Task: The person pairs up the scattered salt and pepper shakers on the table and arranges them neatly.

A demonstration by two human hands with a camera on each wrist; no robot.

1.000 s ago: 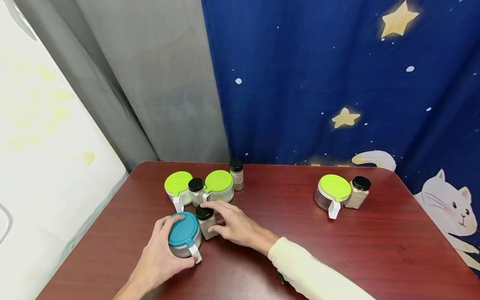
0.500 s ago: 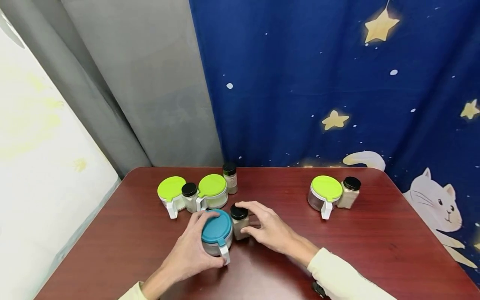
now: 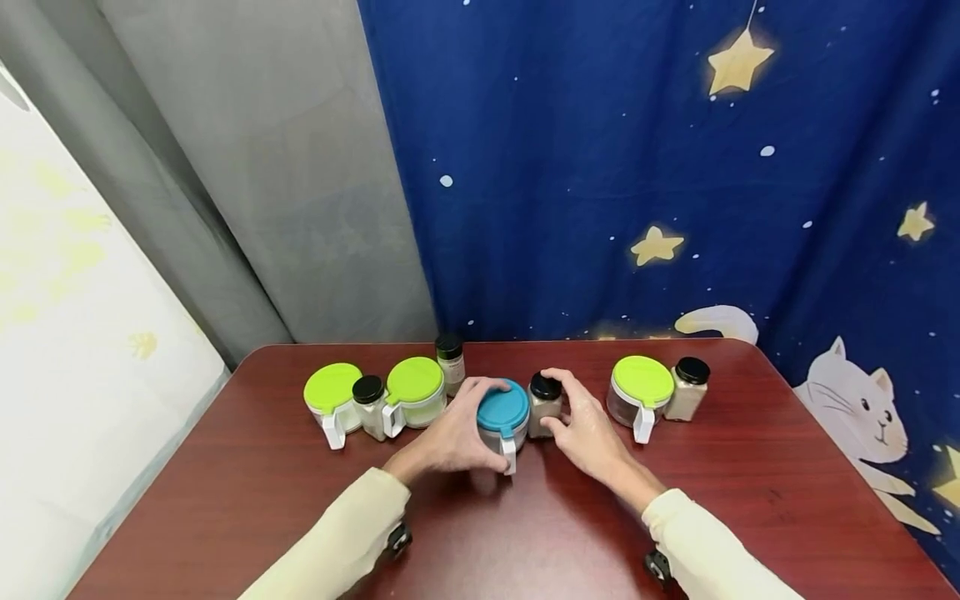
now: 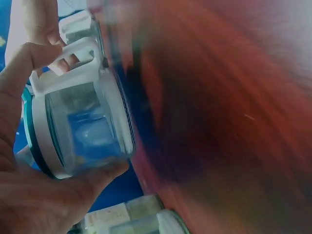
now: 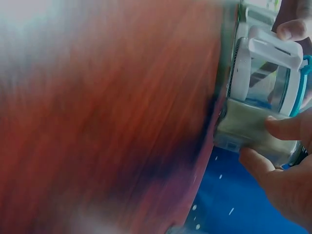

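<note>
Near the middle of the table, my left hand (image 3: pixel 457 429) grips a clear round seasoning jar with a blue lid (image 3: pixel 503 406) and a white handle. Its thumb is at the handle and its fingers curl round the far side. Right beside it, my right hand (image 3: pixel 588 429) holds a square spice jar (image 3: pixel 545 408) with a black lid between thumb and fingers. In the right wrist view, pale contents fill this square jar (image 5: pixel 248 127). The left wrist view shows the round jar's glass wall (image 4: pixel 87 126) with the hand wrapped round it.
To the left stand two green-lidded jars (image 3: pixel 333 387) (image 3: pixel 416 381), a black-lidded square jar (image 3: pixel 370 406) between them, and a tall shaker (image 3: pixel 451 362) behind. On the right, another green-lidded jar (image 3: pixel 642 381) stands next to a black-lidded square jar (image 3: pixel 687 389). Curtains (image 3: pixel 525 208) hang behind the table's far edge.
Both hands have moved right and toward the far edge, carrying the blue-lidded jar and the black-lidded jar side by side from in front of the left group to the middle. The view has shifted slightly.
</note>
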